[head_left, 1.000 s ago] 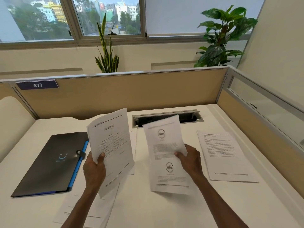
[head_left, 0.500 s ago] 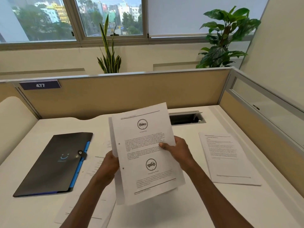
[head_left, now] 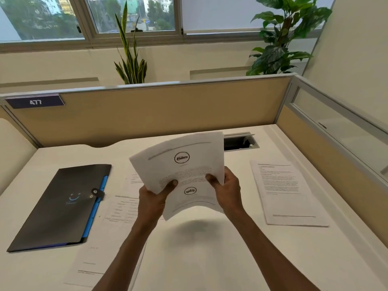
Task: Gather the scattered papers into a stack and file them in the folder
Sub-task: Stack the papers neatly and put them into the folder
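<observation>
Hands first: the left hand (head_left: 152, 199) and right hand (head_left: 227, 189) each pinch a side of a small stack of papers (head_left: 184, 164), held above the white desk (head_left: 210, 248), its lower edge bowed. More sheets (head_left: 122, 207) lie flat beneath and to the left, another sheet (head_left: 285, 192) to the right, and the closed dark folder (head_left: 60, 206) lies at far left

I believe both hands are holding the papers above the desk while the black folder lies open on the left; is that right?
Not quite: the head view shows the black folder closed, its strap fastened. Otherwise yes: the left hand and right hand hold the papers above the desk, folder on the left.
</observation>
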